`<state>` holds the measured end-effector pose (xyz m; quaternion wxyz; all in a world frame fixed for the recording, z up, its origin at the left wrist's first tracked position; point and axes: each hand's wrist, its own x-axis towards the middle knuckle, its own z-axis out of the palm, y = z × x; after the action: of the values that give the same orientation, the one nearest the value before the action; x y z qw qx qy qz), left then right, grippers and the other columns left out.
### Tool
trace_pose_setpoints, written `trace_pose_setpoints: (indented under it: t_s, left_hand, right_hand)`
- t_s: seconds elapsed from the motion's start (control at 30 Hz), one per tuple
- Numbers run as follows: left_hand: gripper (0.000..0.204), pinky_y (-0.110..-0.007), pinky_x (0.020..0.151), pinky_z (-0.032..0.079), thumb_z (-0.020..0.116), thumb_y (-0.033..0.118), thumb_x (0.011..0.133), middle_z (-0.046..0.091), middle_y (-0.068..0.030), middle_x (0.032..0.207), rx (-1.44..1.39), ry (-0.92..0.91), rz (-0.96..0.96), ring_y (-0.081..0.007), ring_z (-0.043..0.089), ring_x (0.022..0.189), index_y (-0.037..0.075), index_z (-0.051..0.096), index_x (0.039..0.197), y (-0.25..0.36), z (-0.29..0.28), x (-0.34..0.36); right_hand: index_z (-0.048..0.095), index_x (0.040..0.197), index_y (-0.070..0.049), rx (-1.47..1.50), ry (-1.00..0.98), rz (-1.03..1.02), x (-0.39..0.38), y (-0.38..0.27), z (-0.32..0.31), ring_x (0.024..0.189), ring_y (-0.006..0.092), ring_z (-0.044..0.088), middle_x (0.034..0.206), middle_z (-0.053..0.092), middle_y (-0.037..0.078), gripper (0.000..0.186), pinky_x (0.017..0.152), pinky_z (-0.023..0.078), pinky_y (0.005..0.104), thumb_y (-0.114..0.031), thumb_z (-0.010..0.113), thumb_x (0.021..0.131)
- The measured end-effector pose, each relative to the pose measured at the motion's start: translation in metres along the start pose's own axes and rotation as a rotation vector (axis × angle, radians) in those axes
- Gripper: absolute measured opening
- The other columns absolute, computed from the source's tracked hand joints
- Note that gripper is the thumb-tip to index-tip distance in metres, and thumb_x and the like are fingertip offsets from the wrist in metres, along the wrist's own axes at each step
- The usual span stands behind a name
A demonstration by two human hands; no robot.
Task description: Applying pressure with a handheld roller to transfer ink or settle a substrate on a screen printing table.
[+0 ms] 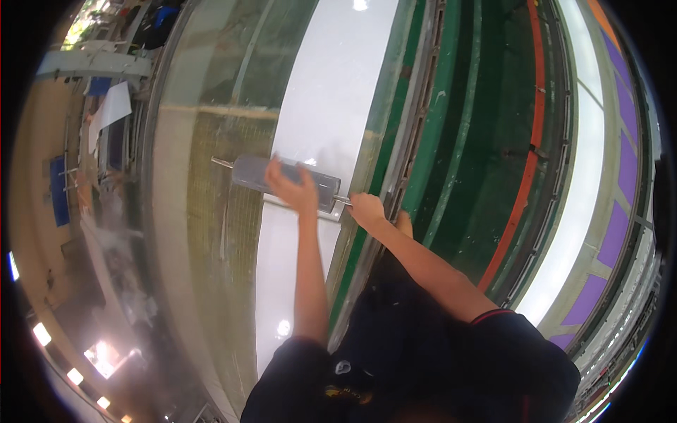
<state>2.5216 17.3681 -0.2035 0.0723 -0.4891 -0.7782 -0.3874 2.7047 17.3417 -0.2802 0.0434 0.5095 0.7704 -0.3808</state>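
Observation:
A thick grey roller (248,173) with thin metal shaft ends lies crosswise over a long white strip (324,92) on the worktable. My left hand (293,187) is over the middle of the roller, its fingers spread and slightly blurred. Whether the palm touches the roller I cannot tell. At the roller's right end, my right hand (368,210) is closed around the metal shaft. A pale flat bar or edge (328,213) shows across the strip just below the roller.
The greenish tabletop (218,282) stretches away on both sides of the strip. Along my right runs a metal edge with a green conveyor-like surface (486,120), then an orange-red rail (525,183). Purple panels (624,155) stand farther right. Equipment and bright lamps are at far left.

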Motion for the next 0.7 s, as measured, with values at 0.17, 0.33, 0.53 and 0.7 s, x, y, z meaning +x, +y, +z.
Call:
trace_pose_setpoints:
  t_s: [0.17, 0.33, 0.53, 0.7]
  left_hand:
    - [0.054, -0.053, 0.114, 0.041, 0.072, 0.018, 0.093, 0.057, -0.0177, 0.144, 0.397, -0.078, -0.029, -0.0401, 0.053, 0.133, 0.004, 0.058, 0.144, -0.035, 0.042, 0.034]
    - [0.033, -0.048, 0.107, 0.046, 0.07, 0.02, 0.097, 0.067, -0.0093, 0.129, -0.018, -0.071, -0.243, -0.0307, 0.064, 0.118, 0.006, 0.07, 0.127, 0.014, 0.176, 0.142]
    - [0.029, -0.041, 0.096, 0.052, 0.065, 0.003, 0.095, 0.066, -0.0105, 0.116, -0.473, -0.006, -0.335, -0.0251, 0.066, 0.106, 0.004, 0.07, 0.124, 0.061, 0.308, 0.249]
    - [0.026, -0.044, 0.099, 0.051, 0.07, 0.005, 0.093, 0.066, -0.0115, 0.122, -0.175, -0.11, -0.251, -0.0305, 0.065, 0.114, 0.007, 0.074, 0.118, 0.113, 0.303, 0.275]
  right_hand:
    - [0.07, 0.095, -0.004, -0.055, -0.049, -0.004, 0.069, 0.024, -0.057, 0.082, 0.0391, 0.076, 0.085, 0.075, 0.018, 0.022, 0.072, 0.061, 0.0497, -0.025, 0.075, 0.091]
    - [0.066, 0.099, -0.004, -0.054, 0.011, 0.007, 0.14, 0.067, -0.126, 0.078, 0.0419, 0.074, 0.081, 0.074, 0.019, 0.025, 0.07, 0.06, 0.0527, -0.027, 0.074, 0.093]
    - [0.066, 0.099, -0.004, -0.047, -0.012, 0.048, 0.208, 0.078, -0.198, 0.078, 0.0422, 0.074, 0.081, 0.074, 0.019, 0.027, 0.069, 0.06, 0.0521, -0.029, 0.074, 0.094]
    - [0.067, 0.097, -0.005, -0.044, 0.054, 0.069, 0.265, 0.129, -0.268, 0.078, 0.0421, 0.074, 0.08, 0.073, 0.019, 0.026, 0.069, 0.06, 0.0512, -0.029, 0.074, 0.094]
